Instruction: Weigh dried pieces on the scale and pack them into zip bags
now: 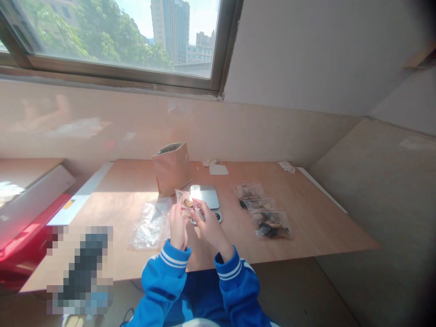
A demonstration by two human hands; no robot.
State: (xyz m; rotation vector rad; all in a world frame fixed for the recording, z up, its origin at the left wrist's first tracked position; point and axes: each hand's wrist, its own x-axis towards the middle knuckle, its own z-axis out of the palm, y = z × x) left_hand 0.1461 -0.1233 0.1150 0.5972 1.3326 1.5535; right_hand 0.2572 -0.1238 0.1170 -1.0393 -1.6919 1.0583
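Both my hands hold a small clear zip bag [185, 200] with a few brown pieces inside, raised just above the wooden table [306, 227]. My left hand [177, 225] pinches its left side and my right hand [208, 223] pinches its right edge, fingers closed on the plastic. Right behind the bag sits a small silver digital scale [205, 198]. A brown paper pouch [171, 168] stands open behind the scale. My sleeves are blue with white stripes.
Three filled clear bags [264, 211] lie in a row to the right of the scale. A pile of empty clear bags [149, 225] lies to the left. White paper scraps [218, 169] rest near the wall. A red and white object [30, 213] sits at far left.
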